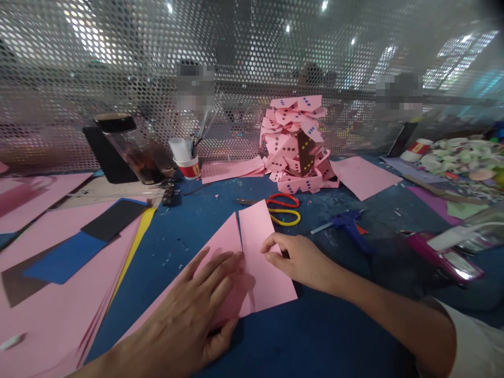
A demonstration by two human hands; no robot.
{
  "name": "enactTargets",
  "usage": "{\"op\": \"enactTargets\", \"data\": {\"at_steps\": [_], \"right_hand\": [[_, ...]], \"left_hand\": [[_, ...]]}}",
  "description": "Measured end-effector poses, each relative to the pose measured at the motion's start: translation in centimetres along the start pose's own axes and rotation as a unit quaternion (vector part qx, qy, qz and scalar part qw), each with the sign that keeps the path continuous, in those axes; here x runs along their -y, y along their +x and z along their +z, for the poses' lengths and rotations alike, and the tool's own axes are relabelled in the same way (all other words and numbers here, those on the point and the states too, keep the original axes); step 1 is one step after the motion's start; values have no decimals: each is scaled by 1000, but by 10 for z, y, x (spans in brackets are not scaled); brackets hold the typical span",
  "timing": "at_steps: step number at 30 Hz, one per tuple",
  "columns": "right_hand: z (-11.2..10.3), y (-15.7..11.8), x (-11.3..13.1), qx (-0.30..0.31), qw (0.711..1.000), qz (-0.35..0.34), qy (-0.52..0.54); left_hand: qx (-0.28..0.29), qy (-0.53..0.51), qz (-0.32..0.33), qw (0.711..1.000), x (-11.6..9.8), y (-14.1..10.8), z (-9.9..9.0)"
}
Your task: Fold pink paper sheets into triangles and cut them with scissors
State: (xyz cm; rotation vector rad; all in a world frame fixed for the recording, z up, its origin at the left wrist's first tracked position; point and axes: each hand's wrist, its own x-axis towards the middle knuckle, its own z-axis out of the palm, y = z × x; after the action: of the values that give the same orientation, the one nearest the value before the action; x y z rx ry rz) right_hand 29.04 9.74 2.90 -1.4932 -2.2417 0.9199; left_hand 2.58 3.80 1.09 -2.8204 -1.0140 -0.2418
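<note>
The left hand (197,299) lies palm down with fingers spread across a pink sheet (224,236), most likely to steady it against the blue tabletop (181,226). The right hand (289,254) is curled, thumb and forefinger drawn close over the right part of a narrower pink piece (255,231); whether they pinch the paper or merely rest on it I cannot tell. Both pink pieces lie at the centre of the tabletop, just beside each other, a slit opening between them at the far end; whether they join nearer the wearer is unclear. Reckoning from there, scissors (289,224) with orange and yellow handles lie at one o'clock, their handles near the narrower piece, a spot that seems within easy reach. A blue glue gun (348,226) rests at about half past two. At eleven o'clock a red-and-white paper cup (189,169) holds a translucent plastic cup (180,149) and some thin sticks, probably to keep them upright. At ten, a clear jar (136,152) with a black lid has something dark in its bottom. A second paper cup (416,150) sits at two, its contents hidden, beside a heap of pale scraps (452,157). Farther off at one rises a pile of dotted pink paper pieces (281,152), loosely stacked, perhaps to save room.
</note>
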Motion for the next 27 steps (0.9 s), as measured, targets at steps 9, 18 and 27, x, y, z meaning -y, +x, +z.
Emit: {"op": "enactTargets", "data": {"at_steps": [9, 18, 27], "right_hand": [[1, -1, -1, 18, 1000, -12, -10], [-1, -2, -5, 6, 1000, -24, 7], [3, 0, -7, -17, 1000, -15, 6]], "left_hand": [[-5, -15, 1, 1000, -2, 3, -4], [-31, 0, 14, 999, 0, 2, 3], [-110, -4, -18, 994, -1, 12, 4]]}}
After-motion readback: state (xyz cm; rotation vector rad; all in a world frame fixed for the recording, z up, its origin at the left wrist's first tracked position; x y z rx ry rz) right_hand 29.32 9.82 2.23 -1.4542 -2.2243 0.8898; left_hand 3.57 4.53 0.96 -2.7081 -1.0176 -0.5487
